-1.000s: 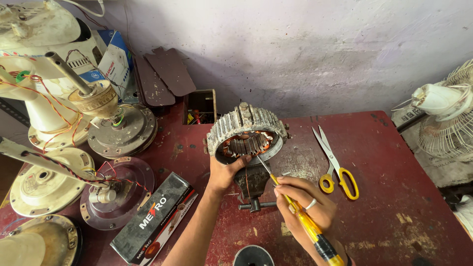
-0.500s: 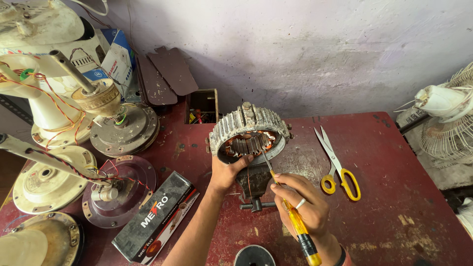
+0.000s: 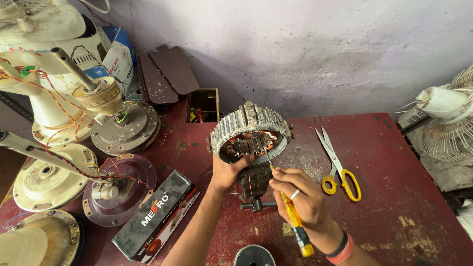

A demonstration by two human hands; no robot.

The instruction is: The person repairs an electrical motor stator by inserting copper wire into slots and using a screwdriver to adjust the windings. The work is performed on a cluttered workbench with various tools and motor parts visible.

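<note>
The left hand (image 3: 227,173) grips the ribbed grey metal motor stator (image 3: 251,132) while the right hand's (image 3: 303,197) fingers clench a yellow-handled screwdriver (image 3: 291,216) inside it.

Black box (image 3: 156,216), blue-white carton (image 3: 116,58)

wall (image 3: 305,54) – pale lilac, scuffed | table (image 3: 404,207) – worn red top

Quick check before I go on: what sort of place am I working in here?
Most likely a small fan repair workshop: a ribbed motor core sits on a vise on a worn red bench, ceiling fan motors lie about, and a table fan stands nearby.
</note>
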